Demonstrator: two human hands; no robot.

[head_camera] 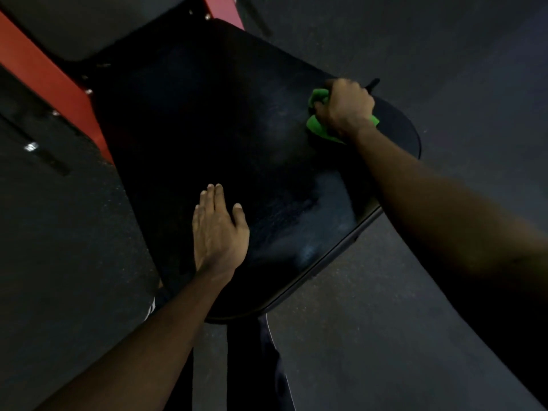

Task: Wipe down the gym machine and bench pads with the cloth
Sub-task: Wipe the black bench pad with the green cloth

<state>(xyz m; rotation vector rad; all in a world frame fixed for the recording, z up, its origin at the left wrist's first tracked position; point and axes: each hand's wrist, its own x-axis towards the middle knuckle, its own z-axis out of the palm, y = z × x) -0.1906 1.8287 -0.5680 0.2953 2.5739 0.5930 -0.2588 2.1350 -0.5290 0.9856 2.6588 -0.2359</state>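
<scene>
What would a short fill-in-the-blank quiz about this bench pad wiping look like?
The right hand grips a ____ cloth. The left hand rests flat on the black pad, holding ____. The frame beside the pad is ____.
Missing words: green, nothing, red.

Pad: wide, rounded black vinyl bench pad (222,129), black right across, and there's a paler grey smeared sheen near its lower right edge.
Cloth: crumpled bright green cloth (318,129), solid green, no print.
Frame: painted red metal frame (44,72), flat red, dotted with silver bolts (88,91).
Floor: dark grey rubber floor (415,336), faintly speckled.
Trousers: dark trousers (252,366), white stripes on one side.
</scene>
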